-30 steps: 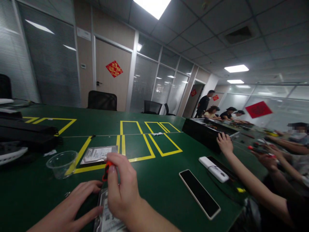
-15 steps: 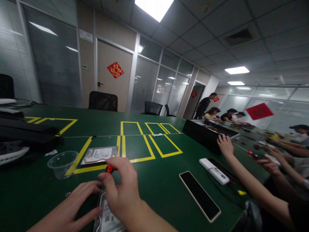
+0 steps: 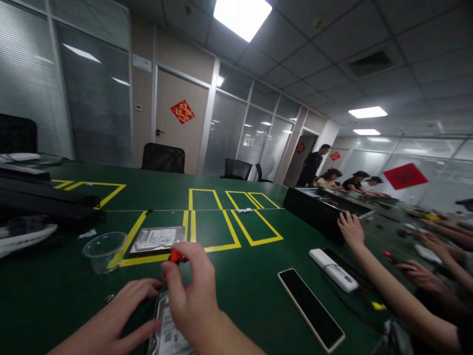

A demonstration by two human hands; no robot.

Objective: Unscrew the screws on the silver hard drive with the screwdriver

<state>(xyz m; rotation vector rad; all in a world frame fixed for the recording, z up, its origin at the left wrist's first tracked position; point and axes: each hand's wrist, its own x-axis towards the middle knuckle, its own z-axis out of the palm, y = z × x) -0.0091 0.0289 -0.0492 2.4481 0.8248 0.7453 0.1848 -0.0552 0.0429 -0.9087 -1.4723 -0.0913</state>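
Note:
A hard drive (image 3: 169, 328) with a label on top lies on the green table at the bottom of the view, partly hidden behind my hands. My left hand (image 3: 123, 313) rests along its left side, fingers stretched out and thumb apart, the tips touching the drive's edge. Above the drive, my right hand (image 3: 197, 291) pinches the red-and-black handle of a screwdriver (image 3: 176, 256); its lower end is hidden. A second hard drive (image 3: 158, 239) lies flat inside a yellow tape outline. Just left of my left hand are small metal bits (image 3: 110, 298), too small to name.
A clear plastic cup (image 3: 105, 251) stands left. Rightward lie a phone (image 3: 311, 309), a white power strip (image 3: 333, 269) and a black computer case (image 3: 314, 212), touched by another person's hand (image 3: 351, 229). Black parts (image 3: 48, 199) sit far left. Other people are at the right.
The whole view has shifted slightly, so things appear a little further right and lower. My right hand still pinches the screwdriver, and more of its red handle shows.

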